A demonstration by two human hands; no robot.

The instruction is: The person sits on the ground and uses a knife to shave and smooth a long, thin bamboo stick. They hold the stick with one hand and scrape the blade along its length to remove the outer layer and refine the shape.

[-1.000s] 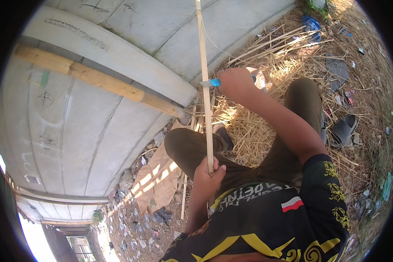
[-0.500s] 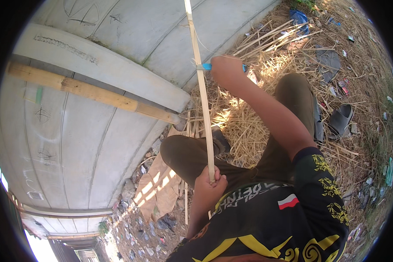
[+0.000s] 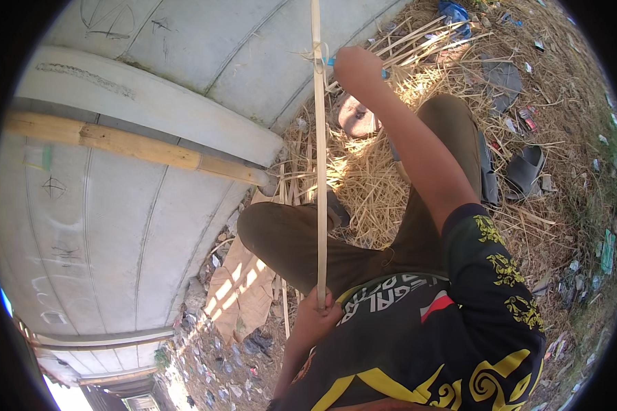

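A long, pale bamboo strip [image 3: 321,171] stands lengthwise before me, its upper end running out past the top of the view. My left hand [image 3: 315,320] is closed round its lower end, close to my waist. Up along the strip, my right hand [image 3: 358,70] grips a knife with a blue handle [image 3: 331,61], most of it covered by the fingers. The knife meets the strip from the right, and thin curled shavings [image 3: 317,51] hang where they touch. How the blade lies against the bamboo is hard to make out.
Pale shavings [image 3: 373,185] are heaped between my bent legs. More strips [image 3: 425,41] lie beyond, beside blue plastic [image 3: 454,15]. A grey wall [image 3: 116,226] with a bamboo pole [image 3: 140,152] stands left. Cardboard [image 3: 236,294] lies by my left knee, a sandal [image 3: 526,171] at right.
My right hand with the knife has moved farther up the strip, away from me. My left hand has drawn slightly down toward my waist, and the strip stands straighter. More shavings curl at the knife.
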